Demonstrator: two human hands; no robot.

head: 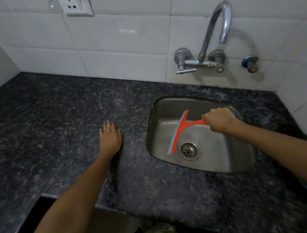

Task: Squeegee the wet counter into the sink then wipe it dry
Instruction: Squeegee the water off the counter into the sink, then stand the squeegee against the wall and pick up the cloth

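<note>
An orange squeegee [179, 130] with a grey rubber blade hangs over the steel sink [238, 159], its blade running from upper right to lower left beside the drain [189, 150]. My right hand [218, 119] is closed around its handle, above the basin. My left hand [110, 138] lies flat, palm down, fingers apart, on the dark speckled granite counter [61, 130] left of the sink. No cloth is in view.
A curved chrome tap [215, 31] with two valves is fixed to the white tiled wall above the sink. A small blue-ringed valve [250, 63] is to its right. A wall socket [75, 3] sits top left. The counter's front edge steps back at bottom left.
</note>
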